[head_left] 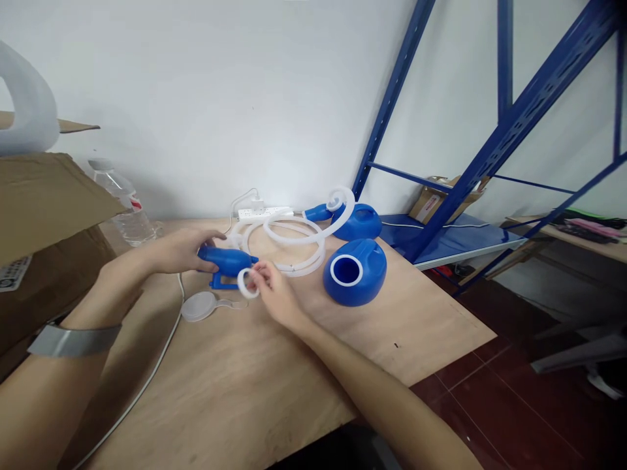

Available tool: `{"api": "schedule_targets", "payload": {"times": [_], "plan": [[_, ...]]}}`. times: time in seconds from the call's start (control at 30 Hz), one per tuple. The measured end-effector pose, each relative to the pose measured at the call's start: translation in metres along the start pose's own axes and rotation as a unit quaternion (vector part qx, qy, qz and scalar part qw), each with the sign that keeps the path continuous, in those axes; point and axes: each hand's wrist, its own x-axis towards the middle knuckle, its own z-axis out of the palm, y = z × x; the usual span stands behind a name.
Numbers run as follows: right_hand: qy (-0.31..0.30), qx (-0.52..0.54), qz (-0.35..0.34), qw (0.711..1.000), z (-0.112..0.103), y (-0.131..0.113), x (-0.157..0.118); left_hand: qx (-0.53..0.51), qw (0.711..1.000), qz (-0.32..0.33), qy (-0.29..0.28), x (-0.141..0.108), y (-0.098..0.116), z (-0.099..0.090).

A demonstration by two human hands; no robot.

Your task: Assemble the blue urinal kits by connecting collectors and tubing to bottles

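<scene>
My left hand is wrapped over a blue plastic spouted piece just above the table at left centre. Between the fingertips of my right hand is a white ring, close to the narrow end of that piece. A smaller blue bracket-shaped part shows beneath; I cannot tell whether it is joined to the piece. In front lies a translucent round cap with a strap. To the right, a blue plastic jug rests with its white-rimmed mouth toward me.
Behind my hands, a coiled translucent hose leads toward a second blue jug. A power strip sits by the wall. At left are a water bottle and a cardboard box. A white cable crosses the table; blue shelving stands right.
</scene>
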Motion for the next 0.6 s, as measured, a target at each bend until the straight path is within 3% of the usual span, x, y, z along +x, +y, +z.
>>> {"api": "schedule_targets", "payload": {"times": [0.13,0.27,0.47,0.6], "plan": [[0.091,0.177,0.061,0.978,-0.009,-0.002,0.015,-0.084,0.991,0.044,0.094,-0.008,0.033,-0.009],[0.115,0.27,0.075,0.953,-0.023,-0.013,0.017,-0.214,0.956,0.088,0.178,-0.006,0.063,0.013],[0.095,0.356,0.11,0.923,-0.025,-0.012,0.014,-0.378,0.904,0.069,0.19,0.005,0.079,0.056],[0.043,0.381,0.12,0.916,-0.023,-0.01,0.014,-0.399,0.902,0.075,0.15,0.006,0.076,0.064]]}}
